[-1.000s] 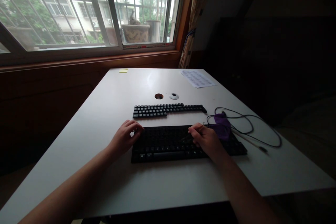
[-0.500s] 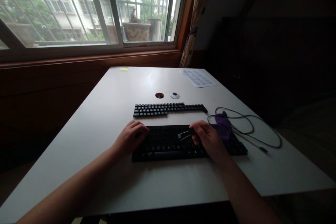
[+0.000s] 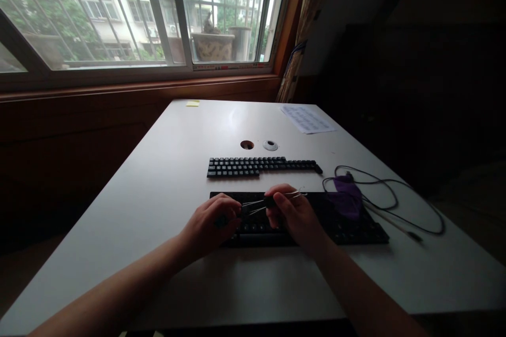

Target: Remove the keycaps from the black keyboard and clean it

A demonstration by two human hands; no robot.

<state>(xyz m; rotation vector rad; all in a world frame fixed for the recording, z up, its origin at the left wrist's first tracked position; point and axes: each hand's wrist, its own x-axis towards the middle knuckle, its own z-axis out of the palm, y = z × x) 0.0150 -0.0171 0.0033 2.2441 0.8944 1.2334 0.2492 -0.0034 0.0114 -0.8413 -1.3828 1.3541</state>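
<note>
A black keyboard lies on the white desk in front of me. My right hand is closed on a thin wire keycap puller held over the keyboard's middle. My left hand rests on the keyboard's left part, fingers curled at the puller's wire tips. What its fingers pinch is too small to name. Beyond the keyboard, loose black keycaps are set out in rows on the desk.
A purple cloth lies on the keyboard's right end beside a looped black cable. A cable hole, a white grommet cap, a printed sheet and a yellow sticky note sit farther back, under the window.
My right hand lifted the wire puller off the keys and carried it left. My left hand moved right to meet its tips. The view shifted slightly.
</note>
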